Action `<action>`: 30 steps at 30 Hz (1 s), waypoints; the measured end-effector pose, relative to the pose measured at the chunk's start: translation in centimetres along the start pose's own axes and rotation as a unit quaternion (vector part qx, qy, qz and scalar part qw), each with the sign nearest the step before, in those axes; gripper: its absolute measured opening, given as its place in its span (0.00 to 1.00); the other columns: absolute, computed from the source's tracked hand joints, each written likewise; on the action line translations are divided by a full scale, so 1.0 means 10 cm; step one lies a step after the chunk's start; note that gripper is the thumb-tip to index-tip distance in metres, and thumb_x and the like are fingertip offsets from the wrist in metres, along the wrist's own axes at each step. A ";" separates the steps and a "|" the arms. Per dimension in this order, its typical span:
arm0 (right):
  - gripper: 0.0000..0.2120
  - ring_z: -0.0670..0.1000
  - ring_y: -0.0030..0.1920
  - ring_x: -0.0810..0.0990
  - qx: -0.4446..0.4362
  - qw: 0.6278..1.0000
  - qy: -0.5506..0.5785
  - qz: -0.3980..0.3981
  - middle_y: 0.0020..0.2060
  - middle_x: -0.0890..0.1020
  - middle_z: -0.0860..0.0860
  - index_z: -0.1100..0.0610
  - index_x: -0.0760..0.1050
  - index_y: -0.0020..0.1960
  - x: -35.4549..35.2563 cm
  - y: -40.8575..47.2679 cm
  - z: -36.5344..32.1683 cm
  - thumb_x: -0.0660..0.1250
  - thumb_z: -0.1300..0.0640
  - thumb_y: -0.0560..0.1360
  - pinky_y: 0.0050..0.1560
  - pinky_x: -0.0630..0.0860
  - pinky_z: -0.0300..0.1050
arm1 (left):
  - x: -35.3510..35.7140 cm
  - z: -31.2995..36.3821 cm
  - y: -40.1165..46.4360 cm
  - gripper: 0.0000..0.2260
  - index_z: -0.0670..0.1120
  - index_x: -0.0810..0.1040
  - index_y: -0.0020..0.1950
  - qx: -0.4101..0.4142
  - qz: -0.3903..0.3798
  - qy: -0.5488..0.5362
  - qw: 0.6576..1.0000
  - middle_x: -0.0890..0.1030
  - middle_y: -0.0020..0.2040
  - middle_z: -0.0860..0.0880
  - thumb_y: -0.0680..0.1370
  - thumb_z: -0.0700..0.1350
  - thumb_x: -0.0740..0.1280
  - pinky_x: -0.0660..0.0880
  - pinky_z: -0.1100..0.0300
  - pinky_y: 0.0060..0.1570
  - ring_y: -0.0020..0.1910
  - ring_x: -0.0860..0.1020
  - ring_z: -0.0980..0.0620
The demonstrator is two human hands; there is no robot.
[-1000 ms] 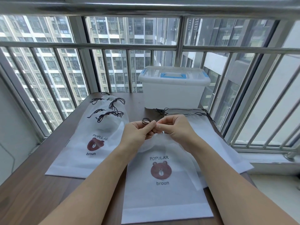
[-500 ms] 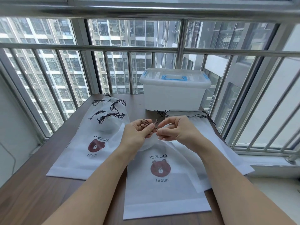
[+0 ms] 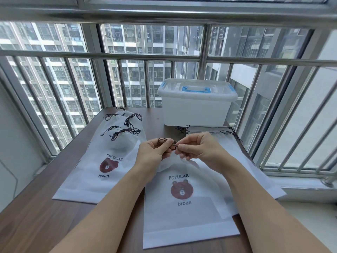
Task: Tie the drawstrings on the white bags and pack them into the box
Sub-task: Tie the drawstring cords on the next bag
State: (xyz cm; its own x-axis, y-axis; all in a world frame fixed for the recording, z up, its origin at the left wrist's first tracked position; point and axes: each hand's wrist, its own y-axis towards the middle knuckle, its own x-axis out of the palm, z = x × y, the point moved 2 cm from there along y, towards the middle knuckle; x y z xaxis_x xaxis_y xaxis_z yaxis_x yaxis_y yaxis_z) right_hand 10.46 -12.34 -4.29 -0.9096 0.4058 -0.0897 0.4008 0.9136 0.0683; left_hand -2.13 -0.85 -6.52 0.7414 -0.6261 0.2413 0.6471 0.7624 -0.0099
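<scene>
The box at the back of the surface is lidded, nothing packed yet. The bag being worked lies flat, long axis running away from the person, gathered mouth pointing toward the box. Over the last second the hands have parted slightly (a loop now shows), so the knot seems midway: left hand and right hand each pinch the dark drawstring.

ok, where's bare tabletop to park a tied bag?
Bare wood shows at the near-left corner of the table, bordered by the left pile of bags, and in a strip between that pile and the lidded box. The right side is crowded: bags overlap up to the table's edge.
</scene>
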 end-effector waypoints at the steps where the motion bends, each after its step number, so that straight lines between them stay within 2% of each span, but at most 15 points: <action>1: 0.05 0.51 0.34 0.81 0.000 1.000 -0.013 0.011 0.39 0.85 0.61 0.67 0.82 0.50 0.02 0.00 0.00 0.73 0.67 0.75 0.36 0.77 0.39 | 0.01 0.00 0.00 0.05 0.39 0.82 0.42 -0.005 -0.002 -0.007 1.000 0.81 0.33 0.46 0.78 0.37 0.70 0.74 0.69 0.31 0.27 0.75 0.57; 6: 0.04 0.50 0.28 0.71 -0.014 0.994 -0.055 0.092 0.28 0.79 0.54 0.63 0.83 0.41 0.08 0.04 0.05 0.77 0.63 0.72 0.31 0.69 0.41 | 0.01 0.00 0.00 0.07 0.40 0.82 0.39 -0.015 -0.011 -0.047 0.999 0.80 0.32 0.46 0.78 0.37 0.70 0.74 0.69 0.31 0.27 0.74 0.56; 10: 0.08 0.47 0.25 0.66 0.004 0.995 -0.016 0.099 0.28 0.76 0.54 0.60 0.79 0.37 0.13 0.04 0.07 0.76 0.65 0.72 0.28 0.64 0.37 | 0.01 0.01 -0.01 0.03 0.38 0.83 0.43 0.000 -0.019 -0.045 0.999 0.81 0.34 0.46 0.76 0.36 0.72 0.75 0.69 0.33 0.28 0.76 0.57; 16: 0.12 0.44 0.26 0.68 0.009 0.990 0.009 0.138 0.29 0.77 0.51 0.58 0.75 0.33 0.16 0.06 0.13 0.77 0.67 0.69 0.29 0.64 0.35 | -0.01 0.02 -0.04 0.01 0.39 0.85 0.45 0.060 -0.045 0.030 0.997 0.84 0.36 0.44 0.75 0.36 0.73 0.78 0.66 0.39 0.31 0.77 0.55; 19: 0.12 0.44 0.27 0.71 0.006 0.988 0.003 0.155 0.28 0.78 0.49 0.58 0.75 0.36 0.19 0.10 0.18 0.75 0.69 0.69 0.29 0.65 0.35 | -0.02 0.06 -0.06 0.02 0.42 0.86 0.44 0.103 -0.037 0.086 0.990 0.84 0.35 0.46 0.74 0.36 0.74 0.79 0.64 0.40 0.31 0.77 0.55; 21: 0.10 0.45 0.29 0.74 0.012 0.987 0.013 0.160 0.30 0.80 0.50 0.58 0.75 0.42 0.22 0.12 0.21 0.74 0.69 0.71 0.31 0.68 0.34 | -0.01 0.07 -0.06 0.04 0.44 0.86 0.43 0.129 -0.034 0.114 0.984 0.84 0.34 0.48 0.74 0.35 0.74 0.77 0.65 0.38 0.31 0.77 0.55; 24: 0.11 0.47 0.36 0.77 0.033 0.989 0.001 0.144 0.36 0.81 0.54 0.60 0.76 0.53 0.25 0.14 0.24 0.73 0.66 0.73 0.40 0.72 0.36 | 0.01 0.07 -0.06 0.06 0.46 0.86 0.42 0.148 -0.041 0.137 0.979 0.84 0.32 0.50 0.75 0.35 0.73 0.77 0.66 0.37 0.30 0.77 0.55; 25: 0.10 0.48 0.38 0.79 0.037 0.990 -0.004 0.135 0.38 0.82 0.55 0.62 0.77 0.55 0.26 0.15 0.25 0.72 0.66 0.74 0.44 0.73 0.37 | 0.01 0.07 -0.06 0.07 0.46 0.86 0.42 0.147 -0.044 0.135 0.979 0.84 0.32 0.50 0.75 0.35 0.73 0.77 0.66 0.37 0.30 0.77 0.55; 27: 0.06 0.50 0.42 0.79 0.034 0.992 -0.010 0.120 0.40 0.83 0.57 0.68 0.79 0.51 0.27 0.16 0.26 0.69 0.66 0.75 0.48 0.73 0.42 | 0.02 0.06 -0.05 0.07 0.46 0.86 0.42 0.137 -0.048 0.121 0.982 0.85 0.33 0.49 0.75 0.35 0.73 0.77 0.66 0.37 0.30 0.77 0.56; 30: 0.07 0.53 0.44 0.76 0.044 0.993 -0.007 0.107 0.40 0.81 0.59 0.71 0.79 0.48 0.30 0.15 0.24 0.66 0.66 0.76 0.47 0.70 0.47 | 0.01 0.06 -0.05 0.06 0.45 0.86 0.43 0.122 -0.050 0.101 0.986 0.85 0.34 0.48 0.75 0.35 0.73 0.77 0.67 0.37 0.31 0.77 0.56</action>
State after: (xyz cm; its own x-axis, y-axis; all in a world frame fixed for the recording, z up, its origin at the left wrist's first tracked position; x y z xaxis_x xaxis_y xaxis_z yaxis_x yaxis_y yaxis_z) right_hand 8.62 -9.73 -6.84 -0.8016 0.5900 -0.0970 0.5927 0.8054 0.0001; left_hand -2.49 -1.17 -5.94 0.7127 -0.7007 0.0316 0.6746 0.6971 0.2430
